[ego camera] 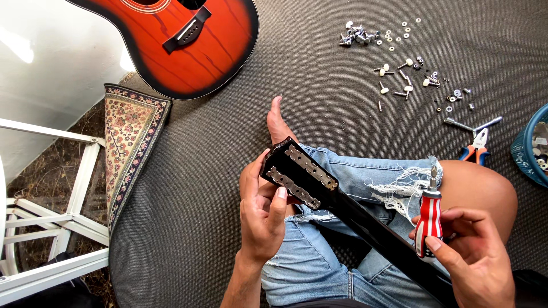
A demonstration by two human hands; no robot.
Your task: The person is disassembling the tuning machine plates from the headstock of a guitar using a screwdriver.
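A black guitar neck [365, 225] lies across my lap, its headstock [299, 171] turned back-side up with two metal tuner plates on it. My left hand [260, 211] grips the headstock from the left, thumb resting on the lower plate. My right hand [471, 254] holds a short screwdriver [429, 219] with a red-and-white striped handle, tip pointing up, to the right of the neck and apart from it.
A red-orange guitar body [188, 45] lies at the top left on the dark carpet [319, 68]. Loose tuner pegs, washers and screws [408, 74] are scattered at the upper right, near orange-handled pliers [476, 145] and a blue basket [531, 145]. A white frame [63, 217] stands left.
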